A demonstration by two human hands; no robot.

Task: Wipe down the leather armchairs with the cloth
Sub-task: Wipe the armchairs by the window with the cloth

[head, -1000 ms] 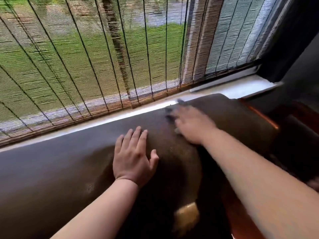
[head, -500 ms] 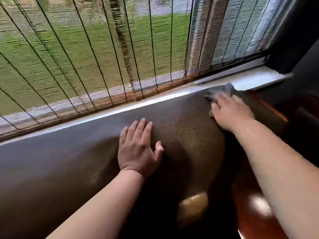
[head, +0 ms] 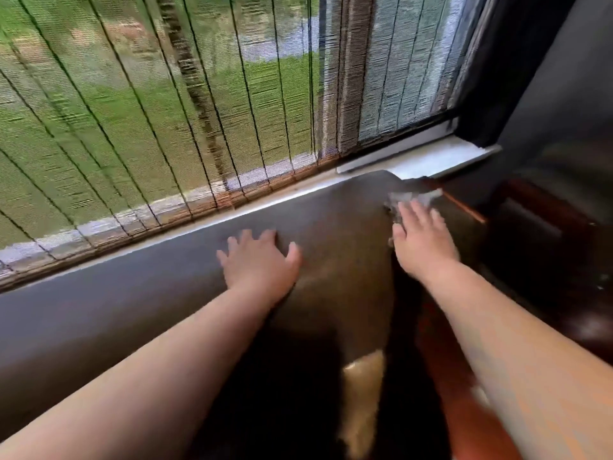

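Inspector: Report the scene, left side first.

Operator: Far left and across the back I see the blind (head: 159, 104) over the window, with the white sill (head: 431, 161) below its right end. Just near of that runs the top of the chair (head: 132, 293), brown leather, its long axis going from near left to far right along the sill.

Inspector: Left hand?

Operator: My left hand (head: 260, 263) lies flat on the chair top near its middle, fingers straight and spread, gripping nothing. I judge it a brace only.

Inspector: And the right?

Operator: My right hand (head: 423, 242) is further right, at the chair's far right corner. Its fingers are laid out flat and press the cloth (head: 409, 199) onto the leather; they are not curled round it. The cloth is grey, bunched, and shows past the fingertips on the far side. The view is blurred there, so I cannot tell how much cloth lies under the palm.

Inspector: What does the next move turn on?

Operator: In my judgement, the unwiped length lies left of the cloth, back along the chair's long axis toward the left hand. The right hand is the one on the cloth. Right of it, the leather ends at dark red wood (head: 537, 220), so there is little room to go further that way.

Inspector: Risk?

Operator: A flat press may let the cloth slip out.
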